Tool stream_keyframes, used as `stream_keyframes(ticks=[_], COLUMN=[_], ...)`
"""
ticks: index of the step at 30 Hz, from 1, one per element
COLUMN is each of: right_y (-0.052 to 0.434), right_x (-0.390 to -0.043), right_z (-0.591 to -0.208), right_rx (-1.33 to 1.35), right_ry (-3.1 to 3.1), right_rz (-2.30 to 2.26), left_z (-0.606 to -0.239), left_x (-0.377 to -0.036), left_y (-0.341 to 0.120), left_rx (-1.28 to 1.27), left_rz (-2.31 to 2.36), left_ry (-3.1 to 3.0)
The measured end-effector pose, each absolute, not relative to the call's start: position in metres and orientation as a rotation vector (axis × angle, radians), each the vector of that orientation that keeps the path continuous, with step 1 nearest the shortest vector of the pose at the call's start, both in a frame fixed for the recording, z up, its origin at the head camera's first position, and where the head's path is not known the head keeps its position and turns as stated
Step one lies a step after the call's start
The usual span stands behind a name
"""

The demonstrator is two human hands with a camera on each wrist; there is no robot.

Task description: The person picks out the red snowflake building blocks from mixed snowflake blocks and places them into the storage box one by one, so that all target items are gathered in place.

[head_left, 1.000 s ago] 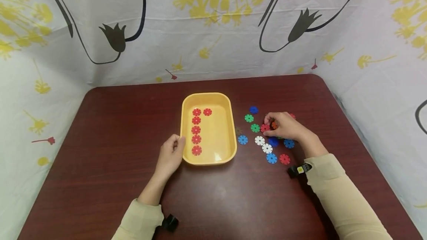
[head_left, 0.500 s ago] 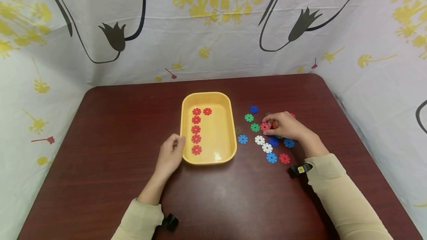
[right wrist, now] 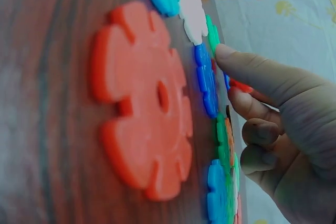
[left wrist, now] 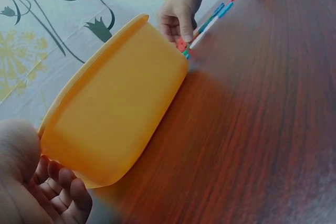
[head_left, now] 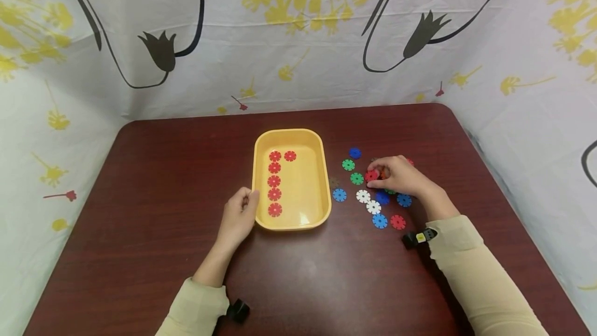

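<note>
My left hand grips the left rim of a yellow plastic tray; in the left wrist view its fingers curl below that rim. Inside the tray, several red notched discs form a column along the left, with another red disc beside the top one. Over the loose pieces to the tray's right, my right hand pinches a red notched disc between thumb and fingers. In the left wrist view this disc shows at the fingertips, partly covered by them.
Around the right hand lie loose notched discs: green, white, light blue, dark blue and brown. Another red disc lies nearer the front. A patterned cloth hangs behind the dark wooden table.
The red disc at my right fingertips has tilted and shifted slightly back, with the fingers drawn closer round it. My left hand and the tray have stayed in place.
</note>
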State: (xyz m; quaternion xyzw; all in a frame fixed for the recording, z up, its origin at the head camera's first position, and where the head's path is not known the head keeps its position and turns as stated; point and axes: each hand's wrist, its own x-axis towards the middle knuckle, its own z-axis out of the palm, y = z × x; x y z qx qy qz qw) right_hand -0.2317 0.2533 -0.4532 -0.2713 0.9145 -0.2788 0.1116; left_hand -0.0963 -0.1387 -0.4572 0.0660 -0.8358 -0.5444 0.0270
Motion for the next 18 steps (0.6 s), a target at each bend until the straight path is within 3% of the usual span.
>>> stream_keyframes(ticks=[18], right_y=[0.217], right_x=[-0.240], right_z=[-0.440], right_rx=[-0.875], right_ry=[2.876], right_rz=[-1.107], left_z=[-0.454], left_x=[-0.096], left_y=[-0.138], left_rx=[0.207], left_rz=[-1.615], left_ry=[-2.619])
